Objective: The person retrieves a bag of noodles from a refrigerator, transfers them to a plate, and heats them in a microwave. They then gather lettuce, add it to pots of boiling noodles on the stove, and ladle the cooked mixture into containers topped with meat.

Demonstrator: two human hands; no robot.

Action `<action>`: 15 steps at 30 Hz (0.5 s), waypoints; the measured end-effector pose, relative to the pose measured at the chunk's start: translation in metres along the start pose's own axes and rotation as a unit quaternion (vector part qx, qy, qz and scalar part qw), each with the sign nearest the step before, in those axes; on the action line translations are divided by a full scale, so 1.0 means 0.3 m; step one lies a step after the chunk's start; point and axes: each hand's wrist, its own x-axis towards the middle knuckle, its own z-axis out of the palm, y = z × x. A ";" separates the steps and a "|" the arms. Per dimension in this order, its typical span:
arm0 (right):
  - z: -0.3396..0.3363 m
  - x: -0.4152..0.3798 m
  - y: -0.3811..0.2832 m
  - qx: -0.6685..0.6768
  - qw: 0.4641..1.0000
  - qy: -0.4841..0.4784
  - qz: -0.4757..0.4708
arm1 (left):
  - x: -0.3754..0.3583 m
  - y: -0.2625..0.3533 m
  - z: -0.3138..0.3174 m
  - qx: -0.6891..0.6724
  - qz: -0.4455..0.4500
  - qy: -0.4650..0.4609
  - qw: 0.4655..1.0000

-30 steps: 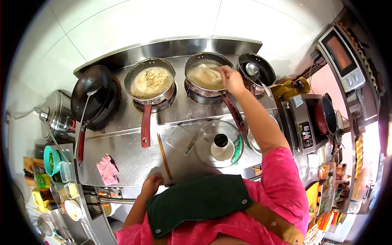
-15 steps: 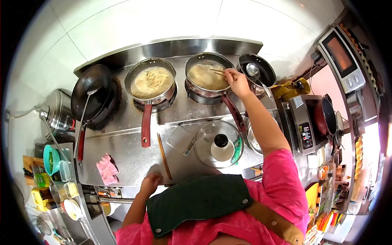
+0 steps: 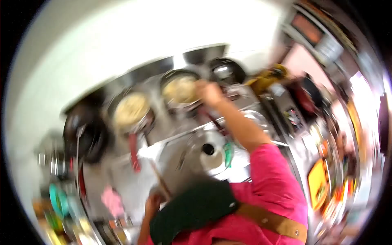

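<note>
The whole view is smeared by motion. My right hand (image 3: pixel 210 94) is at the right rim of a saucepan (image 3: pixel 181 92) with pale, cloudy contents. Its fingers are closed; the chopsticks seen in them half a second ago are lost in the blur. My left hand (image 3: pixel 153 203) rests, fingers curled, at the counter's front edge, with nothing visible in it. Close beside it lies another pair of chopsticks (image 3: pixel 160 179). A second saucepan (image 3: pixel 131 110), its red handle toward me, holds a pale mass in cloudy liquid.
A dark wok (image 3: pixel 83 132) stands left, with a long-handled ladle in it. At back right is a dark pan (image 3: pixel 226 71). A glass lid with a black knob (image 3: pixel 208 149) lies on the counter, a pink cloth (image 3: pixel 112 201) further left. An induction cooker (image 3: pixel 281 108) stands right.
The view has swung and tilted, so the stove appears further left and lower. My right hand stays at the same saucepan, and my left hand stays at the counter edge.
</note>
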 end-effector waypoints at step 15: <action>0.120 0.069 -0.038 0.221 0.969 0.022 0.105 | 0.147 0.030 -0.074 0.027 0.070 -0.022 0.997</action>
